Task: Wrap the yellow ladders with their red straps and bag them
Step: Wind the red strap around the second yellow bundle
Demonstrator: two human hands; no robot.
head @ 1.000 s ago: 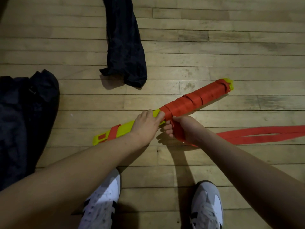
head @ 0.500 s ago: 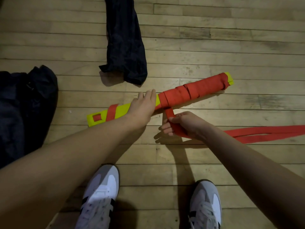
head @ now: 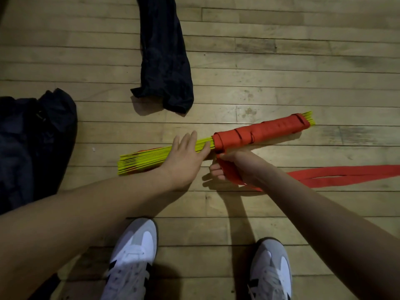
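From the head camera, looking down at a wooden floor, a bundle of yellow ladder slats lies on the boards at a slant, its left end nearer the person and its right end farther away. The right half of the bundle is wound in a red strap, turn beside turn, with only the yellow tips showing past the far end. The left half is bare, the thin slats stacked on edge.

The left hand rests flat on the bare slats just left of the wrapped part, fingers straight and spread; its grip is open and holds nothing. The right hand sits just below the near edge of the wrapping, fingers curled into a tight grip around the strap where it comes off the bundle. From that hand the loose strap runs rightward along the floor in two flat bands to the frame edge.

A dark cloth bag lies limp on the floor above the bundle, well apart from it. Another dark bag sits crumpled at the left edge. At the bottom, two white and grey sneakers stand on the boards, one under each forearm.
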